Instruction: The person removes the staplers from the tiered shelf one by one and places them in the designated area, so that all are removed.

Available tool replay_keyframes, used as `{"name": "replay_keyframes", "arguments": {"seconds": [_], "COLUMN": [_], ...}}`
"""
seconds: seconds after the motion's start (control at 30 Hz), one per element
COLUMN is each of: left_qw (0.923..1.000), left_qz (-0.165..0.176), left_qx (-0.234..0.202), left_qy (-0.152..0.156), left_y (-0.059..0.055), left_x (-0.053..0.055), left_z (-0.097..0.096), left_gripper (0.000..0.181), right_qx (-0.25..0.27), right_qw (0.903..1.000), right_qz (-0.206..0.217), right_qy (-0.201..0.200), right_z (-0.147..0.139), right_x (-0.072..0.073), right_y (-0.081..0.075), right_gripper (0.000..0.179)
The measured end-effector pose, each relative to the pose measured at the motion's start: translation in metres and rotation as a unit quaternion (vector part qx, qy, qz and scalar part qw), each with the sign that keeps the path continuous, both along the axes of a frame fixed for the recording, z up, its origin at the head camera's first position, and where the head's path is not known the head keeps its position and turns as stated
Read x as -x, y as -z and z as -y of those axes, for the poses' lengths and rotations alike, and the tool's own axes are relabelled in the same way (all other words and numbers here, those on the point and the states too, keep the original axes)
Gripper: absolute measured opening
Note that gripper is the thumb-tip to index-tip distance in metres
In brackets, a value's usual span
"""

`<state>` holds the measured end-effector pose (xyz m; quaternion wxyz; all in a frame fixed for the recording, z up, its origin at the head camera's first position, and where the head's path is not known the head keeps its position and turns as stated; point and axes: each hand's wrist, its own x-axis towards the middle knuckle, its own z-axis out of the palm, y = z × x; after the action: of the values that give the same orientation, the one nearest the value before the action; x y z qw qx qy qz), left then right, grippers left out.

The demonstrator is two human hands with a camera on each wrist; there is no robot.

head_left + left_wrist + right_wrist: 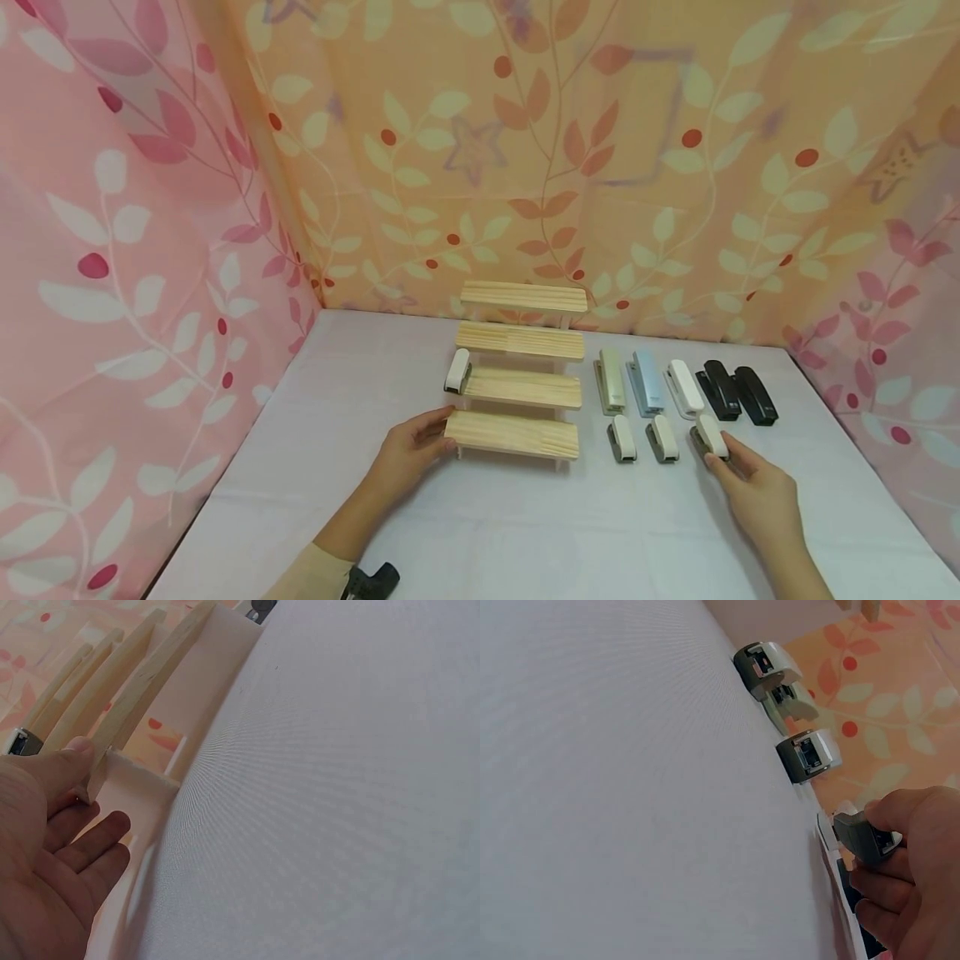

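Note:
A wooden stepped rack (513,435) with several pale slats stands mid-table. My left hand (408,454) pinches the left end of its lowest slat; in the left wrist view the thumb (75,746) lies on the slat's edge. A small white stapler (457,372) stands at the left end of the slat above. At the right, my right hand (765,492) holds another small white stapler (709,437) between thumb and fingers; its dark base (861,838) shows in the right wrist view. Two more small white staplers, one left (622,438) and one nearer (663,438), stand beside it.
Behind the small staplers is a row of larger ones: green (611,382), light blue (646,383), white (685,389) and two black, one left (722,390) and one at the end (756,396). Patterned curtains (450,167) enclose the white-covered table (337,367).

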<state>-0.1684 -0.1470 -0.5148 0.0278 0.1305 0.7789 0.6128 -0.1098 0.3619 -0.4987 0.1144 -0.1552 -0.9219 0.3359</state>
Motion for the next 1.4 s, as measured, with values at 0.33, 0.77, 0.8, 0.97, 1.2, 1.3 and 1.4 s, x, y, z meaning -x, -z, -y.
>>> {"name": "replay_keyframes", "arguments": {"seconds": [0.33,0.77,0.8,0.97,1.2,1.3,1.4], "left_qw": [1.0,1.0,1.0,0.9999,0.9998,0.9997,0.9998], "left_qz": [0.003,-0.002,-0.003,-0.009,-0.019,-0.025,-0.018], "left_qx": [-0.002,0.003,0.005,0.005,0.007,0.006,0.008], "left_qy": [0.002,0.001,0.001,-0.003,-0.005,-0.001,-0.005], "left_y": [-0.0008,-0.0005,-0.0004,-0.0008,0.0,0.001,0.0023], "left_x": [-0.0005,0.0018,0.0018,0.0014,0.0025,0.0023,0.0013], "left_z": [-0.0003,-0.0006,-0.0006,-0.0009,-0.0009,-0.0004,0.001], "left_gripper": [0.056,0.056,0.056,0.054,0.056,0.056,0.056], "right_qx": [-0.023,-0.049,-0.051,-0.063,-0.047,-0.032,-0.015], "right_qw": [0.9996,0.9966,0.9964,0.996,0.9972,0.9981,0.9986], "right_qz": [0.012,0.062,0.064,0.059,0.047,0.037,0.033], "right_qy": [-0.009,-0.023,-0.023,-0.025,-0.034,-0.037,-0.039], "right_z": [-0.0044,-0.0071,-0.007,-0.0066,-0.0089,-0.0102,-0.0081], "right_x": [0.0023,0.0051,0.0055,0.0065,0.0063,0.0051,0.0051], "right_y": [0.0057,0.0083,0.0085,0.0097,0.0092,0.0062,0.0007], "right_gripper": [0.063,0.07,0.07,0.07,0.076,0.078,0.078]}}
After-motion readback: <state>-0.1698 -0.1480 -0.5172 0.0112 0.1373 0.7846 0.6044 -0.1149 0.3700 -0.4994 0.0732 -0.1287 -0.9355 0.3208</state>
